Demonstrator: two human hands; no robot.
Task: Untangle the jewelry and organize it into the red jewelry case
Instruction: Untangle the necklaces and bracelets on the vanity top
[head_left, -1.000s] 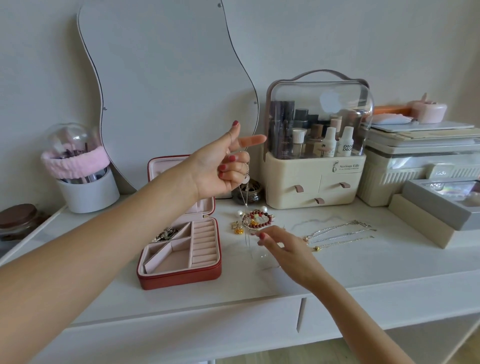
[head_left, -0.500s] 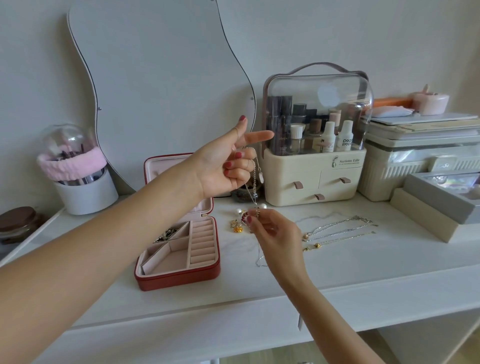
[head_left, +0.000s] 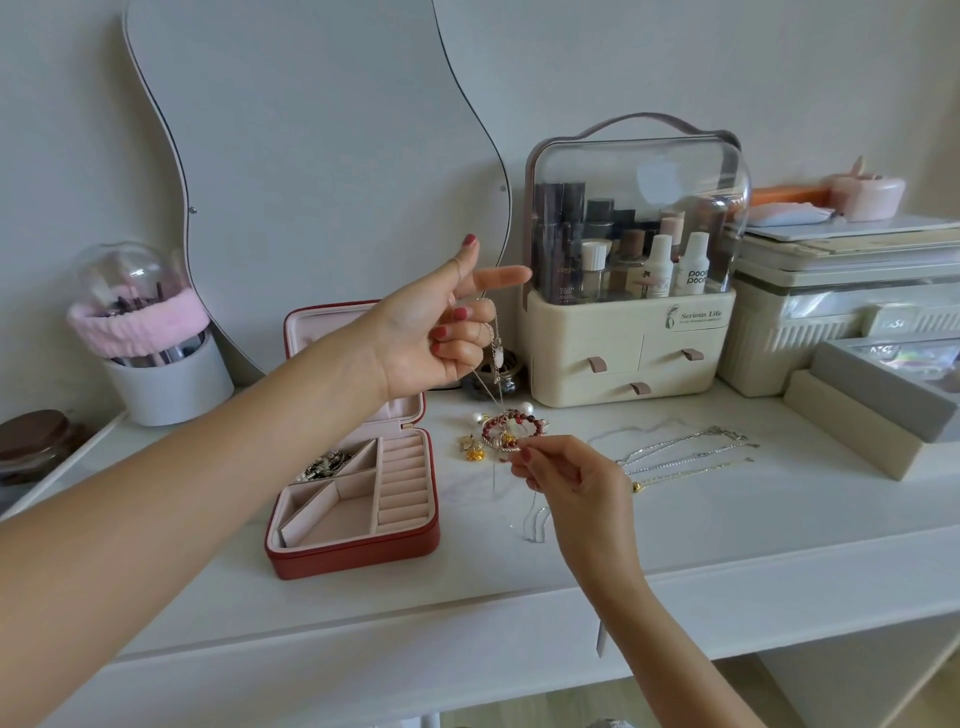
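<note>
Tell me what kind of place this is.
Most likely a home dressing table or vanity: a wavy-edged frameless mirror leans on the wall, beside a cream cosmetics organiser with clear domed lid and a white brush holder with clear dome.

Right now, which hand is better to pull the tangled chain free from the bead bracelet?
The right hand. Its fingertips already pinch at the knot beside the red bead bracelet, low by the tabletop. The left hand is busy holding the thin chain up high, keeping it taut.
</note>
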